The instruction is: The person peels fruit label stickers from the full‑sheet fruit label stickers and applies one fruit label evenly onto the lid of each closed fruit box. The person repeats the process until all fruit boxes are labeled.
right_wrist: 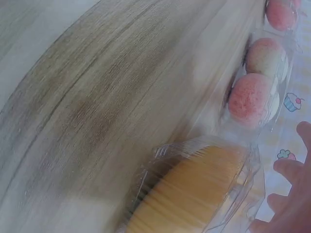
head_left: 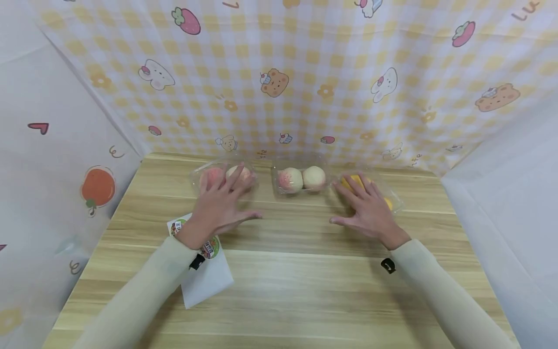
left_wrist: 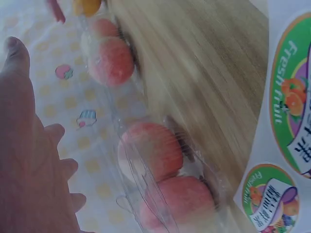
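My left hand (head_left: 218, 206) is spread over a clear plastic box (head_left: 197, 177) at the left of the back row. Inside it sit two pink peaches (left_wrist: 150, 150), seen close up in the left wrist view. At the right, my right hand (head_left: 368, 213) spreads its fingers over another clear box (head_left: 397, 204) holding yellow-orange fruit (right_wrist: 187, 189). Both hands grip nothing, and their thumbs point inward. Between them stands a third clear box (head_left: 301, 160) with two pale peaches (head_left: 290, 180), blushed pink.
Under the left forearm lies a white sheet (head_left: 207, 283) with round fruit stickers (head_left: 211, 247). The boxes line the back edge of the wood-grain table (head_left: 296, 300). Behind it hangs a yellow checked curtain (head_left: 305, 63), with white cloth at both sides.
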The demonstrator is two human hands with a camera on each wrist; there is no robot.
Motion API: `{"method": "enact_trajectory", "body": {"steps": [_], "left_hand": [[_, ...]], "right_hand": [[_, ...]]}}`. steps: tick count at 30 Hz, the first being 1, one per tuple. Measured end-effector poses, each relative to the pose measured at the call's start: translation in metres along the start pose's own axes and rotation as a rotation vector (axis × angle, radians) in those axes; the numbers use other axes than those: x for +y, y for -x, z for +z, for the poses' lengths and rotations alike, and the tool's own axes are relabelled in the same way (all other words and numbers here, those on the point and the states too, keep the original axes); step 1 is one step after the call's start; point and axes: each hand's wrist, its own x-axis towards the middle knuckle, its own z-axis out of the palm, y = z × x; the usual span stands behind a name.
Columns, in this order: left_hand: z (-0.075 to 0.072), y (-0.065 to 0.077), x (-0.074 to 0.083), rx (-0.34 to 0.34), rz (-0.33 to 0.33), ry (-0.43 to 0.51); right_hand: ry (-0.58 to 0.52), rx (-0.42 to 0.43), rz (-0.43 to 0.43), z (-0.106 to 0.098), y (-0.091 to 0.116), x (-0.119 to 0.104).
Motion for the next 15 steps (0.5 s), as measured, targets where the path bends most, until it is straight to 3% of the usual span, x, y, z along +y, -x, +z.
{"method": "enact_trajectory", "body": {"steps": [7,11,15], "left_hand": [[-0.001,0.015,-0.007,0.076,-0.113,0.081],[-0.001,0.021,-0.01,0.197,-0.197,0.218],[0.0,0.024,-0.014,0.342,-0.236,0.373]], "right_hand": [[-0.091,0.046,-0.01,0.003,-0.004,-0.001],[-0.204,0.069,-0.005,0.006,-0.013,-0.007],[-0.329,0.094,0.001,0.011,-0.025,-0.017]]}}
